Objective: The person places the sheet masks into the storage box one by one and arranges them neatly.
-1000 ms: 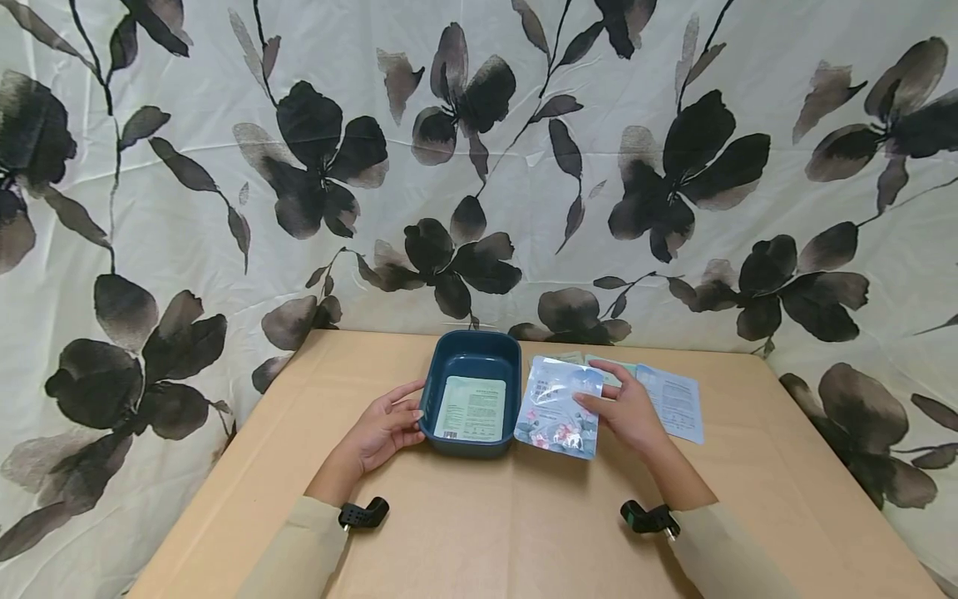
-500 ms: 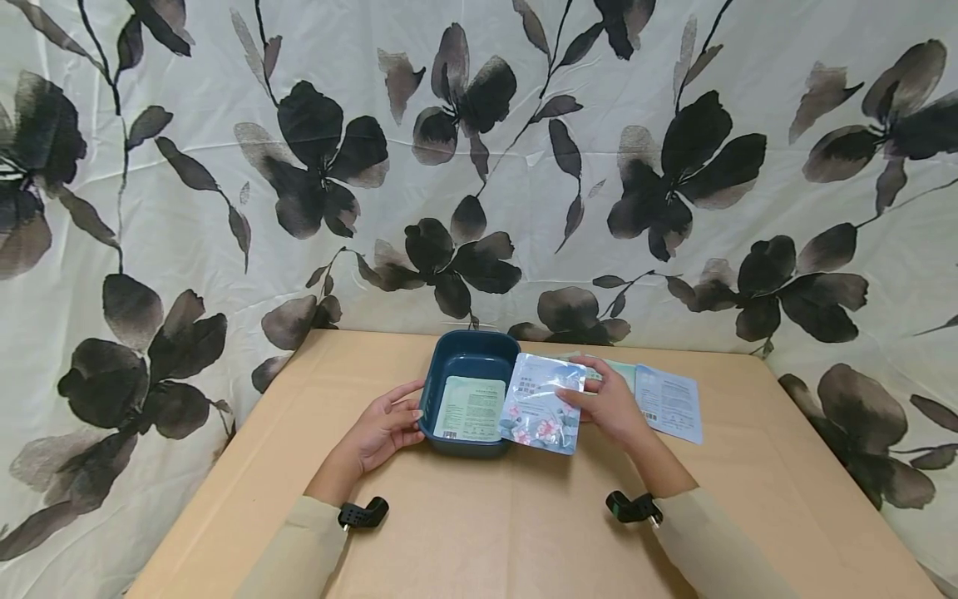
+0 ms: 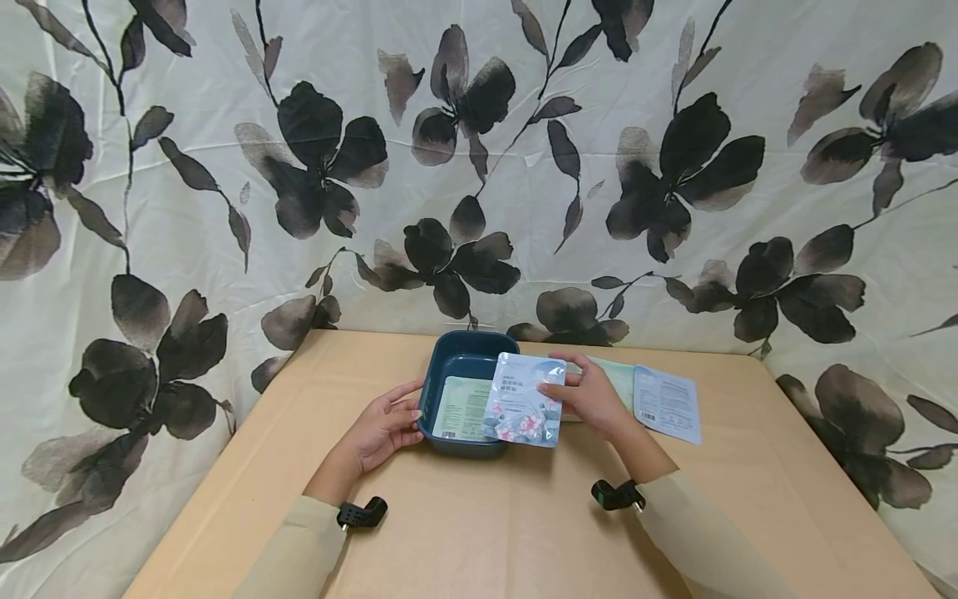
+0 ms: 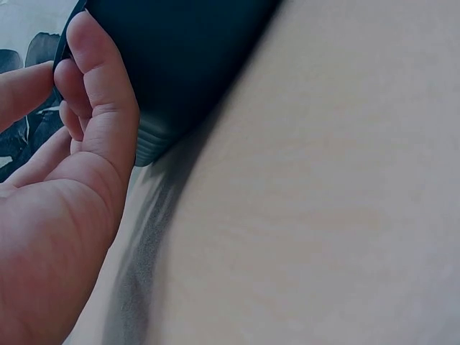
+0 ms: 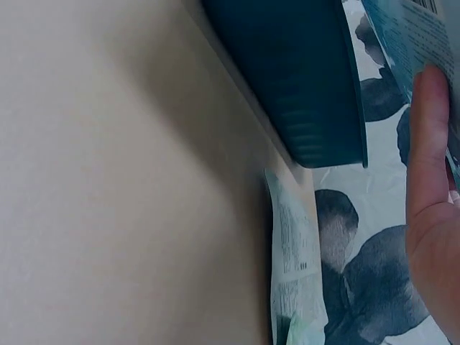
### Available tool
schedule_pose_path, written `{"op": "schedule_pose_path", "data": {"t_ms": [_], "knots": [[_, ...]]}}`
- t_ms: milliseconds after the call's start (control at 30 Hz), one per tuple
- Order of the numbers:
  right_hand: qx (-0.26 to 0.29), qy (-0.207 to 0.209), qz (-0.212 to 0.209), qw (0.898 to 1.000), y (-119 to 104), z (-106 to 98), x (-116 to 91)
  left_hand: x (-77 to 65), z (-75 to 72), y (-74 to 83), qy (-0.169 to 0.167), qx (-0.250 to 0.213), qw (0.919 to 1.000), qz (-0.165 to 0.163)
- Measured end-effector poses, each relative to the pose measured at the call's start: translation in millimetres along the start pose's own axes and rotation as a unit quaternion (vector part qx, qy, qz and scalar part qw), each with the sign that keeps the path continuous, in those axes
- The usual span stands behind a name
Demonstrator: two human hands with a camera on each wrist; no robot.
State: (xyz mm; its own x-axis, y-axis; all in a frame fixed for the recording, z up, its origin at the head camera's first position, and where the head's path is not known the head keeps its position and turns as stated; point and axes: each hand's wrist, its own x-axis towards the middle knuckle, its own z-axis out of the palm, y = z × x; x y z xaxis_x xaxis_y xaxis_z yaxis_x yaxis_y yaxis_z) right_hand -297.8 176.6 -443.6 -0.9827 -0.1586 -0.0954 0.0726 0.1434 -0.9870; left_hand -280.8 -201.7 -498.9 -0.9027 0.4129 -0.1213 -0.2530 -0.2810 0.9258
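A dark blue plastic bin [image 3: 458, 363] stands on the table with a pale green sachet [image 3: 458, 406] lying flat inside. At its left side, my left hand [image 3: 385, 428] pinches the rim; the left wrist view shows the fingertips [image 4: 90, 43] at the bin's edge. My right hand [image 3: 591, 399] holds a shiny light-blue sachet with pink flowers [image 3: 524, 408] by its right edge. That sachet hovers over the bin's right rim, tilted, and hides part of the green one. In the right wrist view, the thumb [image 5: 431, 136] lies against the printed packet.
Right of the bin, behind my right hand, lies a pale green packet [image 3: 617, 378]. Beside it rests another light-blue packet [image 3: 666, 403] with printed text. A floral cloth [image 3: 449, 166] hangs directly behind the table's [image 3: 449, 532] far edge.
My right hand has moved left with the flowered sachet, from beside the bin to over its right rim. More of the green packet behind now shows. My left hand stays put.
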Motion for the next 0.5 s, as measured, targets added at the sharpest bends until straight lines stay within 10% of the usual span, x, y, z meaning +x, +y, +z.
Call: {"op": "schedule_pose_path", "data": {"t_ms": [500], "knots": [[0.013,-0.028,0.003,1.0,-7.2,29.5,23.1,-0.5,0.1,0.9,-0.004,-0.004,1.0,0.0]]}}
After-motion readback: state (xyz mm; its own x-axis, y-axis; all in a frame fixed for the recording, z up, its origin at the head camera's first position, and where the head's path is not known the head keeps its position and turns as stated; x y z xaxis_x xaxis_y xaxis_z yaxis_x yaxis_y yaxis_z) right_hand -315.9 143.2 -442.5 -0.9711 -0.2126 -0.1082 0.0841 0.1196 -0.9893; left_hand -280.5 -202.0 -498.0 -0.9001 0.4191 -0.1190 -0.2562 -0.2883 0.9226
